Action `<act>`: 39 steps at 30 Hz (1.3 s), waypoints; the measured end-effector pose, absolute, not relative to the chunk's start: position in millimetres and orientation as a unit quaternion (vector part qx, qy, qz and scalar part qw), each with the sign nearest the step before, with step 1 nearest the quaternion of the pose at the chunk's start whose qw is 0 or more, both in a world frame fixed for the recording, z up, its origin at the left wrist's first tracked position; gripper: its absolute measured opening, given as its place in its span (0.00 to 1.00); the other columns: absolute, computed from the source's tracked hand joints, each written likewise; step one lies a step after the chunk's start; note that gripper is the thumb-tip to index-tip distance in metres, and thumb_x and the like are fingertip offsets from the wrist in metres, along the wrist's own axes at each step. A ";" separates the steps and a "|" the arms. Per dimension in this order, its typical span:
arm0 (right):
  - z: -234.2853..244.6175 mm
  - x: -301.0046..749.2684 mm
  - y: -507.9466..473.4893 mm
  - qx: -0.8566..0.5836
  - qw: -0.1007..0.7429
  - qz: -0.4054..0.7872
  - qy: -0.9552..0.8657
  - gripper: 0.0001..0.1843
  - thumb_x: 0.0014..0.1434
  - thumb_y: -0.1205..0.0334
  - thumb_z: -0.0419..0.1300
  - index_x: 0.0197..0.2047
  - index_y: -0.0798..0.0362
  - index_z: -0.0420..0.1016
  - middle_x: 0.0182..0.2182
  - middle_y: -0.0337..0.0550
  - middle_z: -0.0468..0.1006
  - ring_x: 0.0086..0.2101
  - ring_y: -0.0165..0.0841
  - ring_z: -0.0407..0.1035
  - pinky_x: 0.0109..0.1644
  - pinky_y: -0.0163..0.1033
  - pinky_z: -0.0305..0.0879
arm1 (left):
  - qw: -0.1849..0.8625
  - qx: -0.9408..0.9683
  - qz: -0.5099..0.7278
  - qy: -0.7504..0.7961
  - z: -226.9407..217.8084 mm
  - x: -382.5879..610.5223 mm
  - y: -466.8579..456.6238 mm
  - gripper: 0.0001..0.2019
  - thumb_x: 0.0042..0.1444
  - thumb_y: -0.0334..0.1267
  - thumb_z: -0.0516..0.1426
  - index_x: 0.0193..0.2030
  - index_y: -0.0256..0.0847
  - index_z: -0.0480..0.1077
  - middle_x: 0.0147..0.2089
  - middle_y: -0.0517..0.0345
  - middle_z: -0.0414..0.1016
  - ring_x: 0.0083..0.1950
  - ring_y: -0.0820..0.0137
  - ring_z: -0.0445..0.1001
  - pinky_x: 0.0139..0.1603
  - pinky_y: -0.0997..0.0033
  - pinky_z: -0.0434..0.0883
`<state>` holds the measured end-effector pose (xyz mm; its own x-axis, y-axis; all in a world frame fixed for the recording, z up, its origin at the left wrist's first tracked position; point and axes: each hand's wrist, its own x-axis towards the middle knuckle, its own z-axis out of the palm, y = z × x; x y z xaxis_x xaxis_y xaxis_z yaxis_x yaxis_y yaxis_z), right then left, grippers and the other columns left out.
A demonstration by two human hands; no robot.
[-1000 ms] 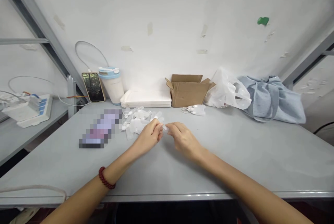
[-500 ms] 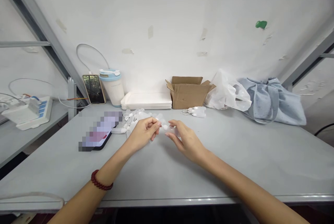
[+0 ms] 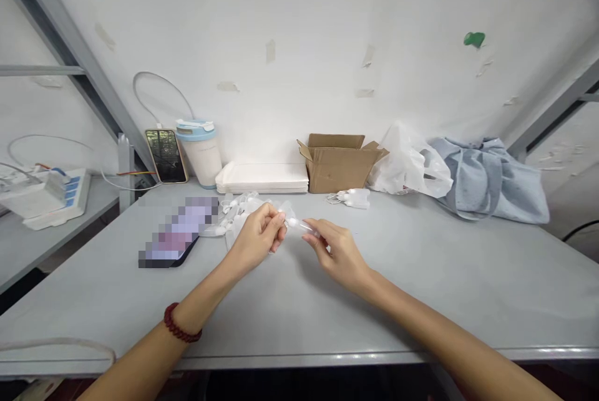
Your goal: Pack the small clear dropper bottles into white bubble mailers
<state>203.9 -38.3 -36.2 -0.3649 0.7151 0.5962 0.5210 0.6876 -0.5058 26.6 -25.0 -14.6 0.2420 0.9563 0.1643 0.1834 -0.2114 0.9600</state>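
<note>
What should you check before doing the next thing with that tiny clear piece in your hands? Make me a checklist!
1. Left hand pinching the clear piece: ok.
2. Right hand gripping its other end with the fingertips: ok.
3. Piece held up off the table: ok.
4. Piece whole and lined up properly: cannot tell, it is too small and see-through.
5. Pile of clear pieces close behind the left hand: ok.
6. Phone lying to the left, apart from both hands: ok.
</note>
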 end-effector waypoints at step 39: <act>-10.9 230.8 -18.5 -0.470 0.499 0.137 -0.715 0.11 0.47 0.74 0.48 0.32 0.52 0.66 0.18 0.32 0.70 0.16 0.24 0.56 0.21 0.30 0.53 | 0.009 0.768 0.281 0.576 -20.6 4.3 -10.0 0.11 0.56 0.40 0.49 0.27 0.40 0.67 0.23 0.58 0.72 0.24 0.69 0.68 0.27 0.71 0.59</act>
